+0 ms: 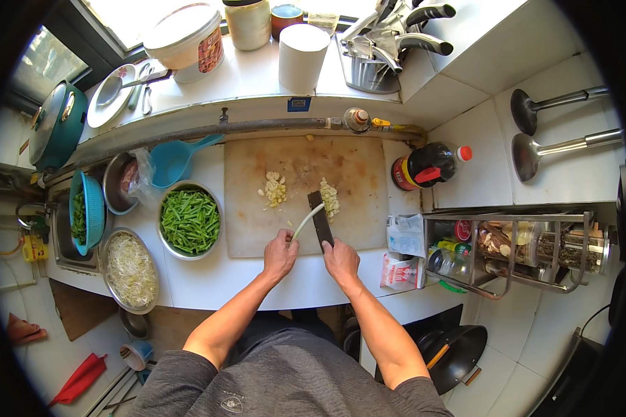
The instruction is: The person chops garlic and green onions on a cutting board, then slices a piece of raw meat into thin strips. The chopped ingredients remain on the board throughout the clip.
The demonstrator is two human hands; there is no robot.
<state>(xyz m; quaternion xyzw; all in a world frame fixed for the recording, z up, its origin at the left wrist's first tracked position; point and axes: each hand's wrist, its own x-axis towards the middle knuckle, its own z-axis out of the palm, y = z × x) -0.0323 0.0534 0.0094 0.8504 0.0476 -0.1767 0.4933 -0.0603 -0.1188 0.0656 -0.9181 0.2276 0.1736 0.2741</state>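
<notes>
My left hand (280,254) holds a scallion stalk (308,221) near the front edge of a stained cutting board (255,234). The stalk's pale end reaches to the blade of a dark kitchen knife (321,219); whether they touch, I cannot tell. My right hand (341,259) is closed around the knife's near end, with the blade pointing away from me. Chopped garlic (329,199) lies just right of the blade. A second pile of sliced and chopped garlic (275,189) is on the board to the left.
Left of the board stand a steel bowl of cut green vegetables (190,220), a bowl of bean sprouts (131,268) and a blue dipper (173,160). A dark sauce bottle (425,166), packets (405,234) and a metal rack (511,255) are at the right. A pipe (281,125) runs behind.
</notes>
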